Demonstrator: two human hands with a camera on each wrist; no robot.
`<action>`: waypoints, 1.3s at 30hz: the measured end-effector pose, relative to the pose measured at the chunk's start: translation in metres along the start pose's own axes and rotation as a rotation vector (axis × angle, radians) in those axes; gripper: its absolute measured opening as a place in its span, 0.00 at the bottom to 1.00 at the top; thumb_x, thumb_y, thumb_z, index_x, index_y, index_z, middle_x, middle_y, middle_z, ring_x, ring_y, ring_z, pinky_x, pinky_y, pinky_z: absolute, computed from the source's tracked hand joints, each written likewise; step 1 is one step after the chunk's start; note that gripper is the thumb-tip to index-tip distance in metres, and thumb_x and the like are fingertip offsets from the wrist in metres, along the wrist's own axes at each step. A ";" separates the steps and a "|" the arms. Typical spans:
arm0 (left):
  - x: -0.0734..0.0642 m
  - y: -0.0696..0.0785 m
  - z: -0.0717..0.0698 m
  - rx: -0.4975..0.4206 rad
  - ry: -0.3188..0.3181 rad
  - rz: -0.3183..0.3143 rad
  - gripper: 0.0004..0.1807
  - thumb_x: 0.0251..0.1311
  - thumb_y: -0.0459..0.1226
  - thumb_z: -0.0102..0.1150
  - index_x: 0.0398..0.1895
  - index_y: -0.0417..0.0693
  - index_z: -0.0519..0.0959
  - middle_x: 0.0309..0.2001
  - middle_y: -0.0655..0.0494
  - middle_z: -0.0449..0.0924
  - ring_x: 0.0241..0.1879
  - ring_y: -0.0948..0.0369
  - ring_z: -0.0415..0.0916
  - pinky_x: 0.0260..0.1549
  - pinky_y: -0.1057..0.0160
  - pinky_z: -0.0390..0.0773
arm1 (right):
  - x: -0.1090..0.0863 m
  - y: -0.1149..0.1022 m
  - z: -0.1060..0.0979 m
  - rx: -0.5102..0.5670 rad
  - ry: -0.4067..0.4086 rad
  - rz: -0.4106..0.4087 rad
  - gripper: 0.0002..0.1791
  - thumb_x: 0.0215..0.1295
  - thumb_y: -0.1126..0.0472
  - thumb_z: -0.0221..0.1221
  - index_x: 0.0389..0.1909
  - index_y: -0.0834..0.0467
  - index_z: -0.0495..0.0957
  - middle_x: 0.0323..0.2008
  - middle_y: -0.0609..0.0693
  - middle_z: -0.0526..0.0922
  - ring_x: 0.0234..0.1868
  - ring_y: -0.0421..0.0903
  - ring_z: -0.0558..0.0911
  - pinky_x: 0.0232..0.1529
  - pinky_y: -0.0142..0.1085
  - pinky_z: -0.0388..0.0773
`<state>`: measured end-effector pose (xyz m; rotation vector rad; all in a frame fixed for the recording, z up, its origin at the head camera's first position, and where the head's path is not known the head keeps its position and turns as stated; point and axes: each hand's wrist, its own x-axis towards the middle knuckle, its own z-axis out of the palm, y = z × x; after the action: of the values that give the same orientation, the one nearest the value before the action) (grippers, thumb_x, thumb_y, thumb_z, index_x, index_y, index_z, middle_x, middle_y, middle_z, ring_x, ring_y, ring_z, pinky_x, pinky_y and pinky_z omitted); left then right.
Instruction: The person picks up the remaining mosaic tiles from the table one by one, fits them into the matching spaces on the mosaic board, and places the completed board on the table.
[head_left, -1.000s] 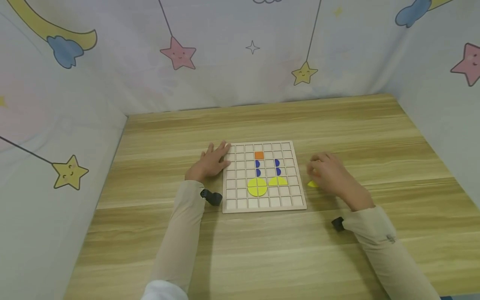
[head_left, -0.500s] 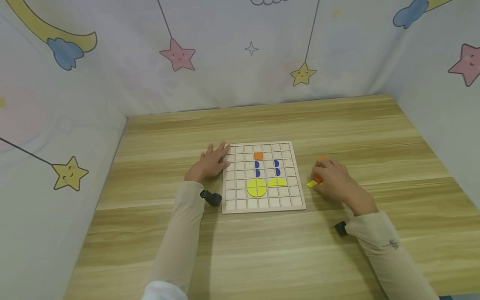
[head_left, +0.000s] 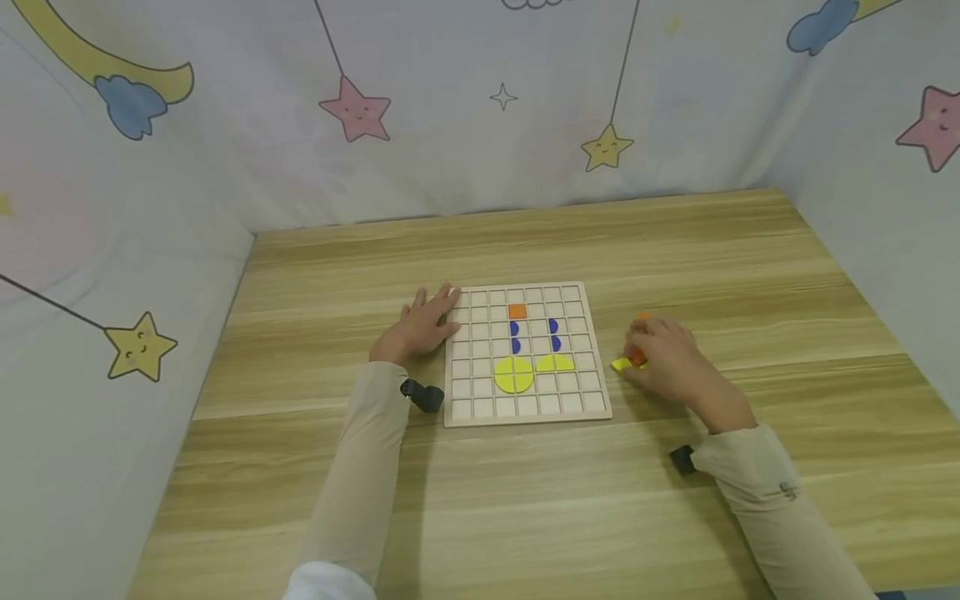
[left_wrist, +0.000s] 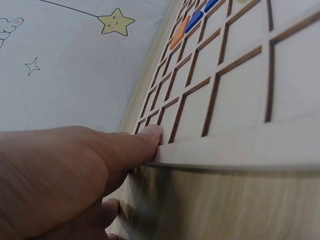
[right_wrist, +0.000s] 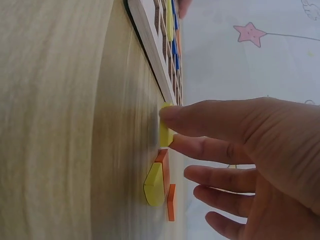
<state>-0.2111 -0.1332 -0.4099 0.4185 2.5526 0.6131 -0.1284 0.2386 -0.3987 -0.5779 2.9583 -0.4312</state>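
Note:
A wooden grid board [head_left: 592, 408] lies mid-table, carrying an orange square [head_left: 517, 311], several blue half-discs [head_left: 553, 326], a yellow disc [head_left: 514, 374] and a yellow half-disc [head_left: 555, 362]. My left hand [head_left: 431, 312] lies flat beside the board, and its fingertip [left_wrist: 150, 137] touches the board's left rim [left_wrist: 225, 150]. Just right of the board, my right hand [head_left: 637, 354] pinches a small yellow piece [head_left: 621, 364] [right_wrist: 166, 131] between two fingers, low on the tabletop. Next to it lie a second yellow piece [right_wrist: 154, 185] and orange pieces [head_left: 643, 317] [right_wrist: 163, 167].
The wooden table [head_left: 525, 500] is walled on three sides by a pale curtain with stars [head_left: 356, 108]. The board's edge [right_wrist: 150, 45] sits close to the pinched piece. Black wrist cameras [head_left: 423, 394] sit by both sleeves.
My right hand has drawn back slightly, uncovering the orange pieces, and its fingers have closed on the yellow piece. The left hand and board have not moved.

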 end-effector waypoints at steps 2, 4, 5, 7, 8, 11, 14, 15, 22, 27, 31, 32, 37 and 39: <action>0.001 0.000 0.000 0.001 0.001 0.001 0.35 0.74 0.43 0.40 0.77 0.52 0.40 0.78 0.51 0.30 0.74 0.42 0.20 0.70 0.37 0.30 | 0.001 0.000 0.000 0.001 0.028 -0.011 0.10 0.56 0.57 0.67 0.33 0.59 0.80 0.58 0.67 0.72 0.61 0.68 0.65 0.57 0.66 0.60; 0.001 -0.001 0.001 0.002 0.001 0.003 0.35 0.74 0.43 0.40 0.77 0.52 0.40 0.78 0.51 0.30 0.74 0.42 0.20 0.70 0.37 0.30 | 0.002 -0.001 0.001 0.010 0.056 -0.021 0.11 0.56 0.56 0.66 0.33 0.59 0.80 0.58 0.66 0.71 0.61 0.68 0.65 0.57 0.66 0.60; 0.001 -0.001 0.001 0.002 0.002 0.004 0.35 0.74 0.43 0.40 0.77 0.52 0.40 0.78 0.51 0.30 0.74 0.42 0.20 0.70 0.37 0.30 | 0.002 -0.002 0.001 0.021 0.066 -0.024 0.11 0.56 0.55 0.66 0.33 0.59 0.79 0.59 0.66 0.71 0.61 0.68 0.65 0.57 0.66 0.60; 0.001 -0.001 0.000 0.004 0.002 0.005 0.35 0.74 0.43 0.40 0.77 0.52 0.40 0.78 0.52 0.30 0.74 0.42 0.20 0.70 0.37 0.30 | 0.003 -0.004 0.001 0.045 0.081 -0.023 0.11 0.57 0.55 0.66 0.33 0.59 0.79 0.60 0.65 0.70 0.62 0.68 0.64 0.59 0.66 0.58; 0.001 -0.001 0.000 0.004 0.002 0.005 0.35 0.74 0.44 0.40 0.77 0.52 0.40 0.78 0.52 0.30 0.74 0.42 0.20 0.70 0.37 0.30 | 0.003 -0.005 0.001 0.058 0.087 -0.022 0.11 0.56 0.55 0.66 0.33 0.59 0.80 0.60 0.65 0.70 0.63 0.68 0.64 0.59 0.66 0.57; 0.001 -0.001 0.000 0.001 0.003 0.004 0.35 0.74 0.44 0.40 0.77 0.53 0.40 0.78 0.53 0.30 0.74 0.42 0.20 0.70 0.38 0.30 | 0.006 -0.010 0.001 0.082 0.101 -0.020 0.11 0.56 0.55 0.66 0.33 0.59 0.80 0.62 0.65 0.69 0.64 0.68 0.63 0.62 0.65 0.54; 0.002 -0.002 0.001 0.000 0.004 0.003 0.35 0.74 0.44 0.40 0.77 0.53 0.40 0.78 0.53 0.30 0.74 0.42 0.20 0.70 0.38 0.31 | 0.009 -0.015 0.002 0.077 0.115 -0.025 0.11 0.56 0.55 0.66 0.34 0.59 0.81 0.62 0.65 0.69 0.64 0.67 0.63 0.63 0.64 0.52; 0.002 -0.001 0.001 0.000 0.004 0.003 0.35 0.74 0.44 0.40 0.77 0.53 0.40 0.78 0.53 0.30 0.74 0.42 0.20 0.70 0.38 0.31 | 0.010 -0.016 0.003 0.074 0.118 -0.026 0.11 0.56 0.55 0.66 0.33 0.58 0.81 0.62 0.64 0.69 0.64 0.66 0.64 0.63 0.64 0.52; 0.001 -0.001 0.000 0.003 0.000 0.005 0.35 0.74 0.44 0.40 0.77 0.53 0.40 0.78 0.53 0.30 0.74 0.42 0.20 0.70 0.37 0.30 | 0.015 -0.027 0.012 0.064 0.112 -0.031 0.13 0.56 0.51 0.66 0.33 0.57 0.79 0.63 0.62 0.69 0.65 0.65 0.62 0.63 0.62 0.51; 0.001 -0.002 0.000 0.007 -0.002 0.011 0.35 0.74 0.44 0.40 0.77 0.52 0.39 0.78 0.52 0.29 0.74 0.41 0.20 0.69 0.37 0.30 | 0.017 -0.040 0.017 0.077 0.104 -0.049 0.11 0.56 0.54 0.65 0.32 0.57 0.79 0.62 0.61 0.69 0.66 0.62 0.62 0.64 0.61 0.51; 0.001 -0.002 0.000 0.006 0.000 0.014 0.35 0.74 0.43 0.40 0.77 0.52 0.40 0.78 0.52 0.30 0.74 0.41 0.20 0.69 0.37 0.30 | 0.018 -0.048 0.021 0.071 0.091 -0.060 0.11 0.57 0.52 0.65 0.32 0.56 0.80 0.63 0.60 0.70 0.67 0.60 0.62 0.65 0.60 0.50; 0.001 -0.002 0.000 0.004 0.000 0.013 0.35 0.74 0.43 0.40 0.77 0.52 0.40 0.78 0.52 0.30 0.74 0.42 0.20 0.70 0.37 0.30 | 0.018 -0.050 0.022 0.064 0.088 -0.065 0.11 0.57 0.51 0.65 0.32 0.55 0.80 0.63 0.59 0.70 0.67 0.60 0.63 0.65 0.60 0.51; 0.002 -0.003 0.001 0.000 0.002 0.012 0.35 0.74 0.44 0.41 0.77 0.53 0.40 0.78 0.52 0.30 0.74 0.42 0.20 0.70 0.37 0.30 | 0.020 -0.056 0.028 0.033 0.097 -0.096 0.12 0.57 0.49 0.66 0.30 0.53 0.79 0.61 0.56 0.72 0.65 0.57 0.64 0.64 0.56 0.52; 0.003 -0.004 0.001 0.004 0.002 0.014 0.35 0.74 0.44 0.41 0.77 0.53 0.40 0.78 0.52 0.30 0.74 0.42 0.20 0.69 0.37 0.30 | 0.020 -0.058 0.029 0.025 0.098 -0.102 0.13 0.56 0.48 0.67 0.29 0.53 0.79 0.60 0.56 0.73 0.65 0.56 0.65 0.64 0.56 0.53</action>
<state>-0.2135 -0.1349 -0.4138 0.4374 2.5558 0.6136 -0.1223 0.1719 -0.4100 -0.7282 3.0200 -0.5192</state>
